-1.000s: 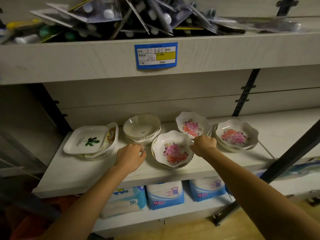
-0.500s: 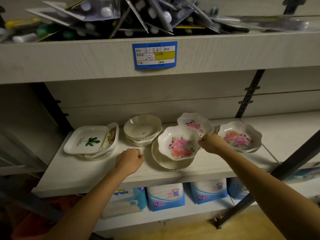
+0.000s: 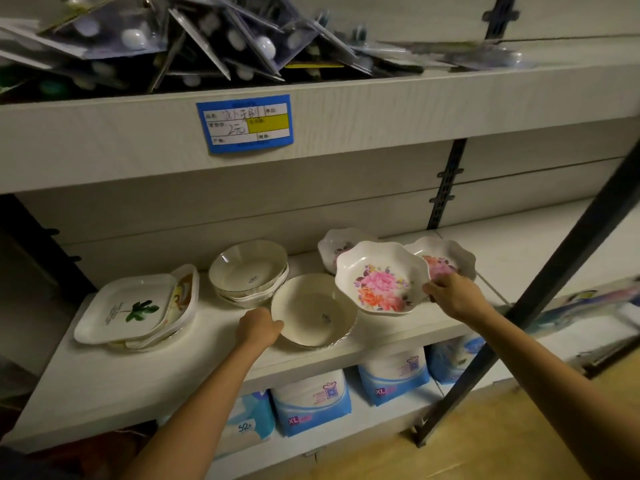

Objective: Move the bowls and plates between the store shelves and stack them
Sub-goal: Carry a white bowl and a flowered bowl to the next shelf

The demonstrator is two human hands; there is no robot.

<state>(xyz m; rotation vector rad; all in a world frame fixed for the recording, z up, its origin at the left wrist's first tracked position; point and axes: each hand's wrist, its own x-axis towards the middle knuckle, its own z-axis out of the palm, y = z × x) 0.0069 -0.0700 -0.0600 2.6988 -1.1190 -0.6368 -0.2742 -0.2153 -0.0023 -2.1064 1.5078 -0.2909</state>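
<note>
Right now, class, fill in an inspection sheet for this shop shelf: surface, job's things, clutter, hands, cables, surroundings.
Surface: pale shelf board bearing the crockery.
Job's things: flowered bowl raised, tilted; plain bowl at front; bowl stack behind it; square plates stacked left; two more flowered bowls at back.
Clutter: packets heaped on upper shelf.
Hands: right hand pinches flowered bowl's rim; left hand curled against plain bowl's rim, grip unclear.
Cables: nothing seen.
Surroundings: price label, packs below, wooden floor.
</note>
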